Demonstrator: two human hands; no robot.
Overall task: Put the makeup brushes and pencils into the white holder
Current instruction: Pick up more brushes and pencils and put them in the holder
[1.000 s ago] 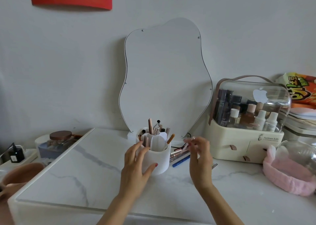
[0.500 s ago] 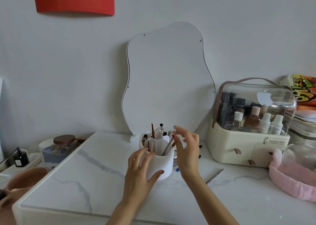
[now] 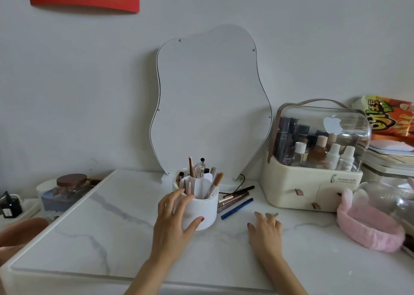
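The white holder (image 3: pixel 202 214) stands on the marble tabletop (image 3: pixel 112 227) in front of the mirror, with several brushes and pencils (image 3: pixel 201 171) upright in it. My left hand (image 3: pixel 172 223) wraps around its left side. Right of the holder lie loose pencils (image 3: pixel 235 197) and a blue pen (image 3: pixel 237 208). Further right, my right hand (image 3: pixel 265 232) rests low on the table with its fingers apart over a thin silver pencil (image 3: pixel 275 214). Only the pencil's tip shows between the fingers.
A wavy mirror (image 3: pixel 210 102) leans on the wall behind the holder. A cream cosmetics case (image 3: pixel 313 182) with a clear lid stands at the right, with a pink headband (image 3: pixel 369 227) and a glass dome (image 3: pixel 385 196) beside it. A lidded jar (image 3: pixel 71 182) sits left of the tabletop.
My right hand has left the top of the holder, where it held a pencil, and dropped right onto the silver pencil on the table. My left hand stays on the holder.
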